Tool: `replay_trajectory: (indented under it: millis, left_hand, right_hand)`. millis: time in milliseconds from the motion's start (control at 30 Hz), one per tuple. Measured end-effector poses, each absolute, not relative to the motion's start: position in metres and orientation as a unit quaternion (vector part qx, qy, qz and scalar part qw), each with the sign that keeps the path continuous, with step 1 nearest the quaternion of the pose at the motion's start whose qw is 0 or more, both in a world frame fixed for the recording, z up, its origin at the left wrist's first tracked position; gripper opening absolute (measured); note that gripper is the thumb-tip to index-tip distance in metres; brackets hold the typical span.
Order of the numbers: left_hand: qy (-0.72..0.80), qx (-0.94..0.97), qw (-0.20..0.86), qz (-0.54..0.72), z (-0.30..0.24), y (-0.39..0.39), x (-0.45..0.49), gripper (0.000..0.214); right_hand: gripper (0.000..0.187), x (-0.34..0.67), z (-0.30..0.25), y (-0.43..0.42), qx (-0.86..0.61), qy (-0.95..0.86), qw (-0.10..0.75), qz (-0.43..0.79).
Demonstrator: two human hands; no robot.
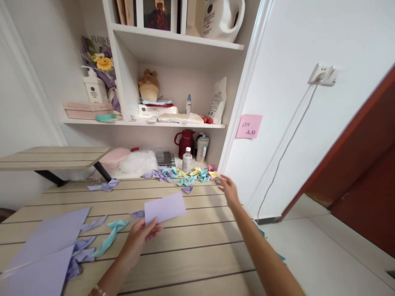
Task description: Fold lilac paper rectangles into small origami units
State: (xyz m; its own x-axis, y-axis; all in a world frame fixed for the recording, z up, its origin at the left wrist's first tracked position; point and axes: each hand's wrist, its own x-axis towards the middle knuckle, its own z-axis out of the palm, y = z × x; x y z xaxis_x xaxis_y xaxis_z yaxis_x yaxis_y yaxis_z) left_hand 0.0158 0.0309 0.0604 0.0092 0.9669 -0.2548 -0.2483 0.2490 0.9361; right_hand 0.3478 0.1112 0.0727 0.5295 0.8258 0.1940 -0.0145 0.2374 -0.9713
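Observation:
My left hand (142,233) is closed on a lilac paper rectangle (165,208), pinching its near edge and holding it just above the wooden table (197,246). My right hand (228,189) reaches out to the far right edge of the table, its fingers apart and empty, beside a heap of small folded paper shapes (185,176) in blue, yellow, purple and pink. A single purple folded piece (187,189) lies between the heap and the rectangle.
Large lilac sheets (46,250) and purple and teal paper scraps (101,240) lie at the near left. Behind the heap stand a small bottle (187,160), a red jug (185,142) and white shelves (173,123). A pink note (248,126) sticks to the wall.

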Motion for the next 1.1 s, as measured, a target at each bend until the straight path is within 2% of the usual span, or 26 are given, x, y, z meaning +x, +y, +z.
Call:
replay_trajectory:
  millis: [100, 167, 233, 333, 467, 667, 933, 1100]
  left_hand:
    - [0.478, 0.398, 0.602, 0.501, 0.052, 0.048, 0.023, 0.032]
    - [0.475, 0.414, 0.588, 0.507, 0.046, 0.058, 0.025, 0.033]
    - [0.473, 0.422, 0.576, 0.515, 0.040, 0.064, 0.025, 0.033]
    - [0.466, 0.405, 0.573, 0.539, 0.036, 0.067, 0.025, 0.032]
    - [0.450, 0.391, 0.607, 0.526, 0.036, 0.062, 0.028, 0.032]
    - [0.458, 0.376, 0.623, 0.510, 0.033, 0.062, 0.028, 0.031]
    - [0.476, 0.341, 0.599, 0.547, 0.030, 0.060, 0.032, 0.023]
    - [0.481, 0.308, 0.585, 0.575, 0.036, 0.058, 0.034, 0.023]
  right_hand:
    - [0.050, 0.277, 0.067, 0.092, -0.448, -0.367, 0.637, 0.509]
    - [0.057, 0.239, 0.060, 0.078, -0.414, -0.375, 0.591, 0.582]
    - [0.069, 0.213, 0.052, 0.067, -0.406, -0.378, 0.600, 0.576]
    - [0.077, 0.195, 0.040, 0.061, -0.395, -0.372, 0.650, 0.532]
    - [0.079, 0.184, 0.032, 0.060, -0.384, -0.362, 0.677, 0.513]
    - [0.084, 0.172, 0.029, 0.052, -0.350, -0.362, 0.663, 0.554]
    - [0.077, 0.170, 0.025, 0.051, -0.395, -0.367, 0.673, 0.505]
    - [0.085, 0.170, 0.027, 0.050, -0.390, -0.378, 0.662, 0.516]
